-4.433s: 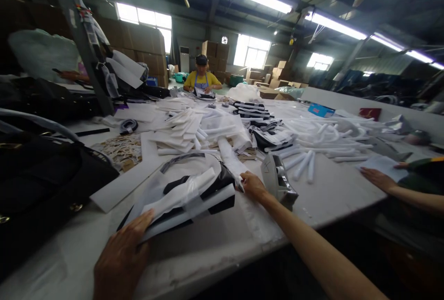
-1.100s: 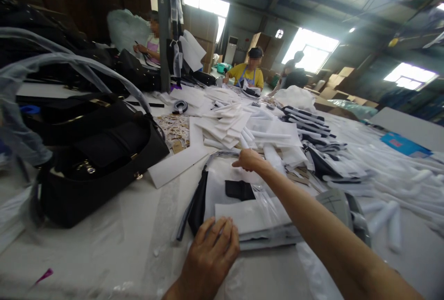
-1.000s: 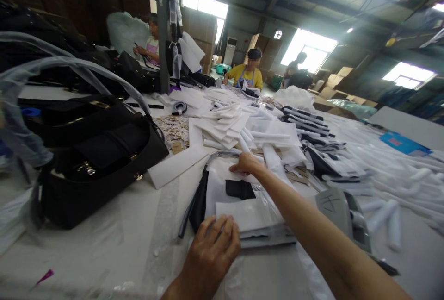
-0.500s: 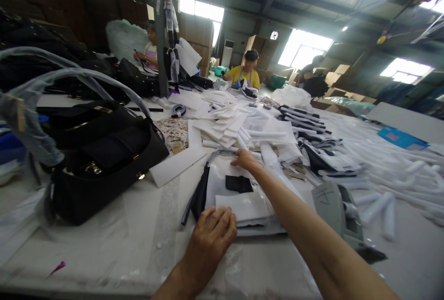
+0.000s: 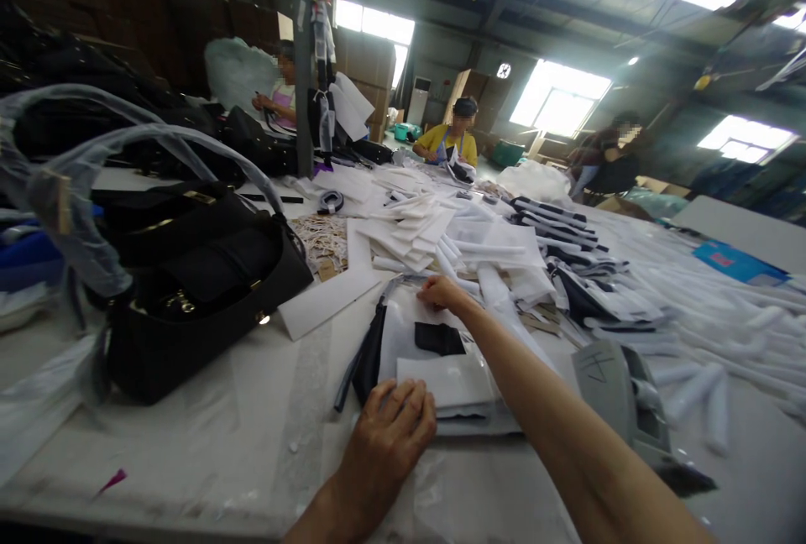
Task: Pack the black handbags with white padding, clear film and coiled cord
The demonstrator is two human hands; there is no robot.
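Note:
A flat, black-edged bag (image 5: 368,359) lies before me, mostly covered in white wrapping, with a dark handle strip along its left and top edges. A small black patch (image 5: 439,338) shows on it, above a folded white sheet (image 5: 441,380). My left hand (image 5: 394,435) rests with fingers laid out on the bag's lower left part and the sheet's edge. At the upper edge my right hand (image 5: 446,295) has its fingers curled together on the white wrapping; what they pinch, if anything, is hidden.
A black handbag (image 5: 201,309) with plastic-wrapped handles stands at left. Behind my hands lie piled white sheets (image 5: 409,229) and a row of wrapped black pieces (image 5: 567,242). A grey tape dispenser (image 5: 620,393) sits at right, near white rolls (image 5: 698,401). Co-workers are at the far side.
The view has shifted slightly, moving everything a little right in the picture. My right fingers are drawn closer together. A person at the far right has turned.

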